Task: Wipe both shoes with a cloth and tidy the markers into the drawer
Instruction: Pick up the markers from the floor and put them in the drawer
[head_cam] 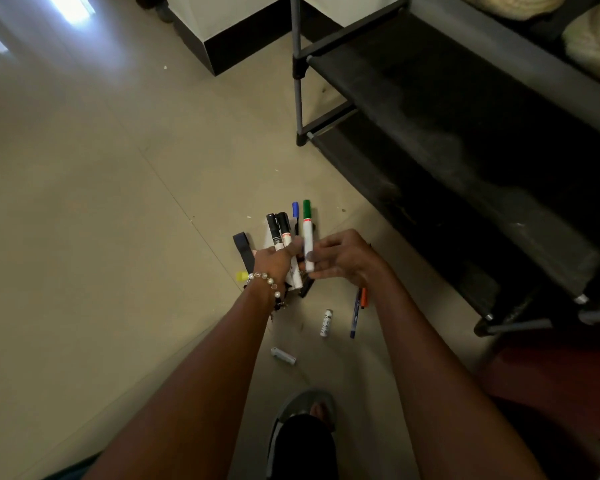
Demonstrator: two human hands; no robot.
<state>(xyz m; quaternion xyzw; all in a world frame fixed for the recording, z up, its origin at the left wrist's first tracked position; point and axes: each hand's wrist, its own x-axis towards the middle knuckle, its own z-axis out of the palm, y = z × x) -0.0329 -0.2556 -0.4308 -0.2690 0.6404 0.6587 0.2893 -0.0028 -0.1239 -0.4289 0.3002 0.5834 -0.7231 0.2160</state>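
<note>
My left hand [274, 263], with a pearl bracelet on the wrist, grips a bundle of markers [280, 233]: two with black caps and a blue-capped one behind. My right hand [340, 259] pinches a white marker with a green cap [307, 233], upright, right beside the bundle. On the floor below lie a white marker [326, 323], another short white marker [283, 356], a blue pen [354, 317] and an orange pen [363, 297]. A yellow cap [241, 276] peeks out left of my wrist. No shoes, cloth or drawer are in view.
A black shoe rack [465, 140] with grey poles stands at the right, close to my right hand. A dark strap [245, 249] lies on the tiled floor behind my left hand. My foot in a sandal [309, 410] is at the bottom. A white cabinet base [222, 29] stands far back.
</note>
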